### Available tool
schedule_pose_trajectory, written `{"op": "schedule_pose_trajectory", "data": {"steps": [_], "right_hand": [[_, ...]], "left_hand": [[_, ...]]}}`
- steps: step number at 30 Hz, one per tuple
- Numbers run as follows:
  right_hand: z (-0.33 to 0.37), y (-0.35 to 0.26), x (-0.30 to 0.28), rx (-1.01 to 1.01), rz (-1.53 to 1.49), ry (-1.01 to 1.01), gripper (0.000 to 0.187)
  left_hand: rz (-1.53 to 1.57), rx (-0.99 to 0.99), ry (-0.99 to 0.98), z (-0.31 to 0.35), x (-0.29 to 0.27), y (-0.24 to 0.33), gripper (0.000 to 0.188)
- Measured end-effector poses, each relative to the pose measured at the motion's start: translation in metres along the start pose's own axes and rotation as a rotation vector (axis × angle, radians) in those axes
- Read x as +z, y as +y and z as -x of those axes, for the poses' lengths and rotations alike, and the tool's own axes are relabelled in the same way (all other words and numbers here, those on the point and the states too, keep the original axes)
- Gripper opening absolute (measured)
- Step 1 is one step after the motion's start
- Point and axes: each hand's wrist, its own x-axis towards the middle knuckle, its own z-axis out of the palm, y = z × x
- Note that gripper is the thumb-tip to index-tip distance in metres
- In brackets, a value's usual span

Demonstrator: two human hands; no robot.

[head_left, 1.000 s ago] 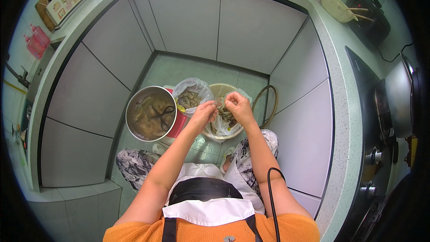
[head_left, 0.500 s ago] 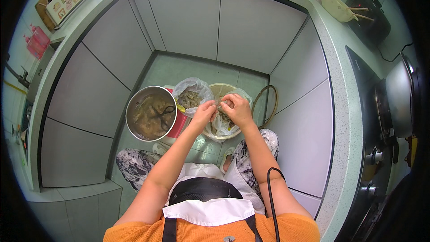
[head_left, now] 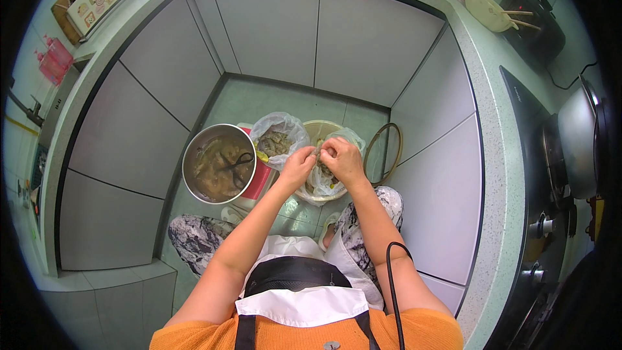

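My left hand (head_left: pixel 300 164) and my right hand (head_left: pixel 343 160) meet above a lined bin (head_left: pixel 315 131), fingertips pinched together on a small greyish shrimp (head_left: pixel 317 151), mostly hidden by the fingers. Under the hands, a clear plastic liner (head_left: pixel 352 135) holds greyish scraps. Left of the bin, a white plastic bag (head_left: pixel 295 126) stands open with grey shrimp (head_left: pixel 275 145) inside. Farther left is a round metal pot (head_left: pixel 188 178) of murky brown water; black-handled scissors (head_left: pixel 241 161) rest in it, among pale pieces too blurred to name.
A red-and-white stool or box (head_left: pixel 260 181) is partly hidden beneath the pot and bag. Right of the bin, a round hoop-like rim (head_left: pixel 392 167) leans by the cabinet (head_left: pixel 437 149). My knees flank the bin. A black cable (head_left: pixel 390 272) runs along my right arm.
Both hands stay over the bin, with only small finger shifts. My right fingers have drawn in slightly toward the left fingertips. The pot and bag have not moved.
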Motion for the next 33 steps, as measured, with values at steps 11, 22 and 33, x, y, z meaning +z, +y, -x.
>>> {"op": "schedule_pose_trajectory", "data": {"steps": [11, 22, 33], "right_hand": [[-0.002, 0.001, -0.001, 0.036, -0.126, 0.082, 0.010], [-0.004, 0.004, -0.006, 0.061, -0.147, 0.128, 0.010], [-0.002, -0.005, -0.004, -0.050, -0.102, 0.030, 0.010]], "left_hand": [[0.547, -0.355, -0.098, 0.006, -0.008, 0.030, 0.025], [0.668, -0.412, -0.105, 0.007, -0.013, 0.029, 0.025], [0.677, -0.415, -0.044, 0.006, -0.013, 0.038, 0.020]]}}
